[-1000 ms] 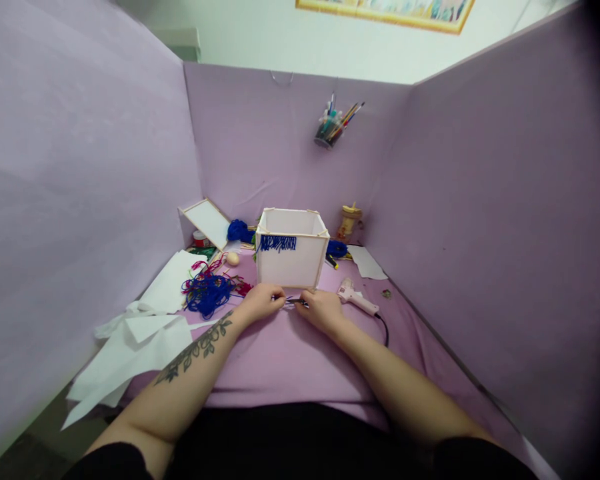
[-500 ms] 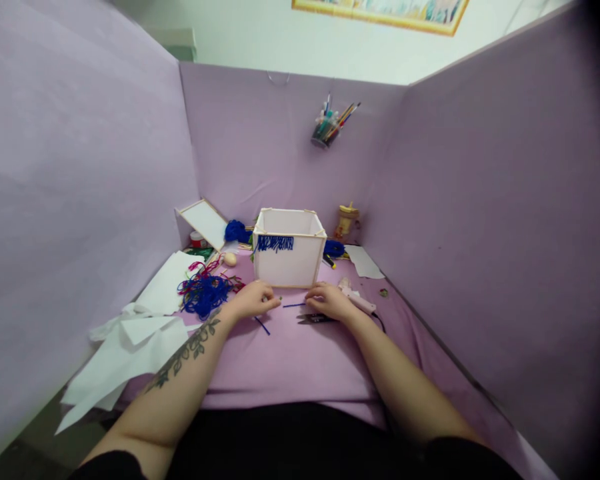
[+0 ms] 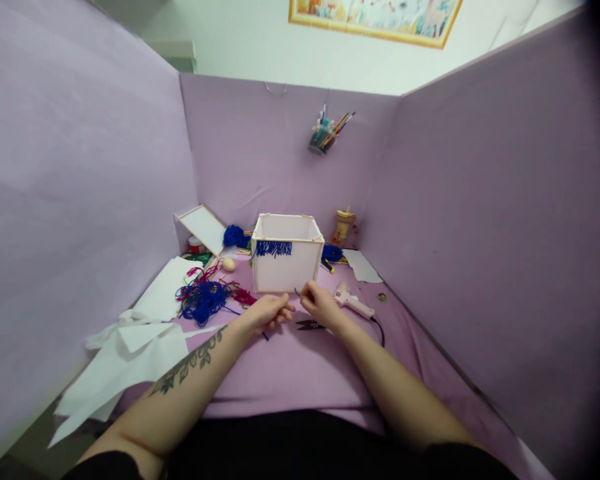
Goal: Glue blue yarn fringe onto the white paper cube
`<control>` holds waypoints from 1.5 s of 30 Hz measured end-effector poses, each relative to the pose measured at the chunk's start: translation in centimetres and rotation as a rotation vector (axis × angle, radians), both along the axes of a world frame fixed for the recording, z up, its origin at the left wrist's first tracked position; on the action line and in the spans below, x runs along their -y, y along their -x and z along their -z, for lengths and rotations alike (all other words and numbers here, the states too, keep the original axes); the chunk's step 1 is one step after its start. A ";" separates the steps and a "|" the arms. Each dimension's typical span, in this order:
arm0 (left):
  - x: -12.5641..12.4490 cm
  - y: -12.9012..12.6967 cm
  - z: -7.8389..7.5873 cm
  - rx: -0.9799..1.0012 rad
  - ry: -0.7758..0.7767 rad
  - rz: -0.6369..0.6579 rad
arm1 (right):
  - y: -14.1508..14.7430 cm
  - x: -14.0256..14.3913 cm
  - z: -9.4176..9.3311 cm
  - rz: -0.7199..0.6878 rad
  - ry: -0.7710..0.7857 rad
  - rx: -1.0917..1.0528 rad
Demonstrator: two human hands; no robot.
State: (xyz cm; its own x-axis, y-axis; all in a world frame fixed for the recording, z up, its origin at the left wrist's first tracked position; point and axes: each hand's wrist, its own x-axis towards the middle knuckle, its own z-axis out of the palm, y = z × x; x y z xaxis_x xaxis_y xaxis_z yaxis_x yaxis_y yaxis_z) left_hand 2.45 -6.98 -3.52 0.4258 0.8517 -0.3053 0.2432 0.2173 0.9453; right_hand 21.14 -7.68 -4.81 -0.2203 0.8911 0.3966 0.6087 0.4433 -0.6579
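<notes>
My right hand (image 3: 319, 304) is closed in a pinch on a short piece of blue yarn (image 3: 297, 292), whose end sticks out left of the fingertips. Close beside it, my left hand (image 3: 271, 313) has its fingers loosely stretched out, and I see nothing held in it. Behind both hands stands a white open-topped box (image 3: 286, 270) with pale wooden edging. Short blue yarn strands (image 3: 274, 249) cover the upper left of its front. Dark scissors (image 3: 309, 325) lie under my right hand, partly hidden. Another blue yarn piece (image 3: 265, 336) shows beneath my left hand.
Tangled blue yarn (image 3: 201, 301) lies on the left, with white paper sheets (image 3: 150, 353) nearer me. A pink glue gun (image 3: 354, 303) with a cord lies on the right. At the back are a drink cup (image 3: 343, 227) and a framed white panel (image 3: 203, 227).
My right hand has picked up the short blue yarn piece from the cloth and lifted it slightly left. My left hand has turned and loosened its fingers. The view has tilted up a little.
</notes>
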 end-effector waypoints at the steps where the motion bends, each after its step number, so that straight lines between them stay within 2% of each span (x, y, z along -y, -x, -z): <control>1: 0.2 -0.3 0.0 0.100 0.095 -0.011 | 0.3 0.4 -0.1 -0.053 -0.011 -0.036; 3: 0.4 -0.6 0.0 0.254 0.174 -0.064 | 0.8 1.0 -0.4 -0.173 -0.024 -0.061; 6: 0.2 -0.5 -0.1 0.380 0.148 -0.106 | 0.8 1.4 -0.5 -0.252 -0.016 -0.062; 12: -0.5 0.2 0.0 0.397 0.103 -0.085 | 0.2 1.3 -0.1 -0.350 0.086 -0.189; 15: -0.5 0.3 0.3 0.357 0.048 -0.061 | 0.4 1.3 0.1 -0.351 0.108 -0.230; 19: -0.1 0.1 0.5 0.239 -0.060 -0.006 | 0.7 1.1 0.0 -0.277 0.063 -0.300; 21: 0.0 0.0 0.6 0.181 -0.117 -0.012 | 0.8 0.9 0.2 -0.241 0.013 -0.348; 23: 0.0 -0.1 0.6 0.106 -0.194 -0.019 | 0.8 0.6 0.6 -0.186 0.029 -0.402; 28: -0.4 -0.2 1.2 -0.187 -0.564 0.034 | 1.0 -0.1 1.8 0.025 0.088 -0.439; 33: -0.3 -0.2 1.7 -0.414 -0.871 0.026 | 1.3 0.2 1.8 0.071 0.057 -0.292; 37: 0.1 -0.1 1.4 -0.542 -0.961 0.065 | 1.6 0.4 1.9 0.050 0.044 -0.199; 45: 0.7 -0.2 0.5 -0.791 -0.996 0.100 | 1.9 0.6 1.7 0.024 0.091 -0.143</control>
